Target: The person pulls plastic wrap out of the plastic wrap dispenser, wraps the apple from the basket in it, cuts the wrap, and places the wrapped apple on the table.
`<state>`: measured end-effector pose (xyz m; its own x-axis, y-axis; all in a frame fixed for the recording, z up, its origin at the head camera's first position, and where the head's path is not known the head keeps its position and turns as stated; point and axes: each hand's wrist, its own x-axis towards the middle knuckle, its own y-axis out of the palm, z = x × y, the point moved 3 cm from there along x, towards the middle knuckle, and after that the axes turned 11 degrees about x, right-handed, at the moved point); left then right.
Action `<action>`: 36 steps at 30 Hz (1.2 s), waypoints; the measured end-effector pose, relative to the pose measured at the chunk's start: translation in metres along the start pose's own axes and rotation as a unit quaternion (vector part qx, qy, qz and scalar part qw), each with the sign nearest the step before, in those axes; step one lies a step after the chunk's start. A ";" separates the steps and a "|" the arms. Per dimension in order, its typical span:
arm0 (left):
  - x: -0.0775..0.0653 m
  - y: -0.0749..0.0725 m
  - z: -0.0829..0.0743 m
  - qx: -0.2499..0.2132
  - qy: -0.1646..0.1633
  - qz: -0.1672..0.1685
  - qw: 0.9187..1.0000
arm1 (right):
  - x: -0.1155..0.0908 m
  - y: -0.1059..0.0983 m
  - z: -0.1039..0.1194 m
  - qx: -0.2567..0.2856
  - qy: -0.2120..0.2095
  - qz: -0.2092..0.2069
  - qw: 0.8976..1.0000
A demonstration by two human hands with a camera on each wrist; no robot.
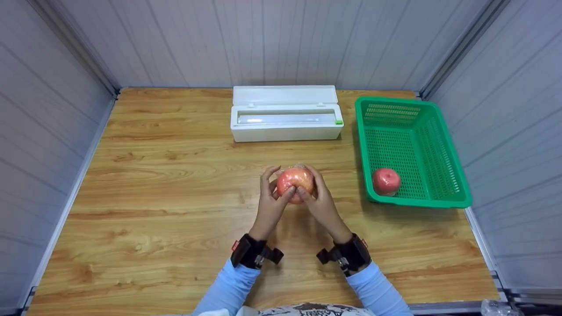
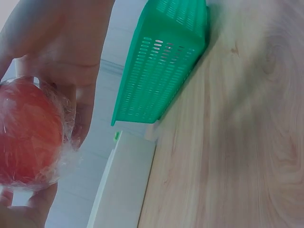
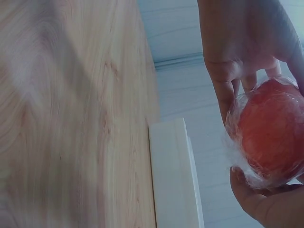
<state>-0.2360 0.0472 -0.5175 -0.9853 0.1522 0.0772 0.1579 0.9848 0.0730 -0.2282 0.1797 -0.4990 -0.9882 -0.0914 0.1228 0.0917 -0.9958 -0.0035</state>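
A red apple (image 1: 295, 181) wrapped in clear plastic film is held between both hands, raised above the table. My left hand (image 1: 271, 199) grips its left side, with the thumb lying on the face toward me. The right hand (image 1: 321, 198) holds the opposite side, its thumb close beside the other one. In the left wrist view, loose film (image 2: 69, 123) bunches and wrinkles along the underside of the apple. The right wrist view shows crinkled film (image 3: 236, 137) there too, with fingers of both hands around the fruit.
A white cling film box (image 1: 287, 134) with its lid raised stands at the back, a clear roll (image 1: 285, 119) inside. To the right is a green basket (image 1: 362, 145) holding another apple (image 1: 386, 181). Pale panels (image 1: 285, 44) enclose the wooden table (image 1: 167, 184).
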 end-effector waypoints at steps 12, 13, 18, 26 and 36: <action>-0.004 0.002 -0.007 0.058 -0.005 -0.011 0.998 | -0.004 -0.001 0.005 -0.018 0.011 -0.006 1.000; -0.005 0.002 -0.011 0.074 0.003 -0.011 0.997 | -0.004 0.000 0.008 -0.019 0.011 -0.003 1.000; -0.011 0.004 -0.029 0.143 0.054 -0.019 0.988 | -0.007 0.007 0.018 -0.030 -0.014 0.014 0.999; -0.005 0.005 -0.002 0.171 0.096 -0.037 0.980 | -0.006 0.007 -0.002 -0.019 -0.043 0.007 0.999; -0.003 0.009 0.000 0.182 0.166 -0.118 0.962 | -0.007 0.017 -0.002 0.012 -0.085 -0.062 0.994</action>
<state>-0.2313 0.0556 -0.5175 -0.9063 -0.0553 0.4190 -0.1610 0.9618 -0.2213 -0.2201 0.1629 -0.5022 -0.9575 0.0367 0.2860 -0.0250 -0.9987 0.0446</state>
